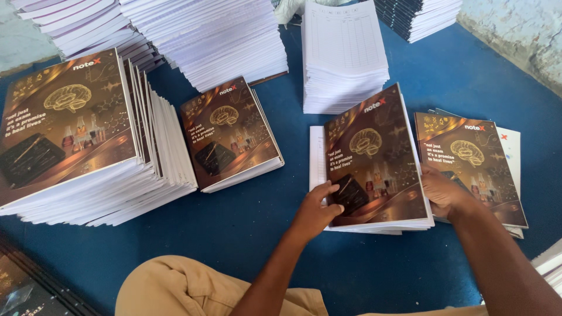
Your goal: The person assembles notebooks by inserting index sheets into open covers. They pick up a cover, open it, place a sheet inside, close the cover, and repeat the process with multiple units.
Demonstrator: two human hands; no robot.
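Notebook (374, 158) lies near the blue floor's (281, 234) centre. My left hand (316, 209) presses its lower-left corner, fingers spread; my right hand (442, 190) grips its right edge. Uncovered paper stacks (342, 55) remain behind.

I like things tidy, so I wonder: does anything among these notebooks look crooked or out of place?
Yes. The tall stack of notebooks on the left has slid sideways, its lower copies fanning out to the right. The notebook under both hands sits askew on its white pages, which stick out at the left. Nothing looks torn or spilled.
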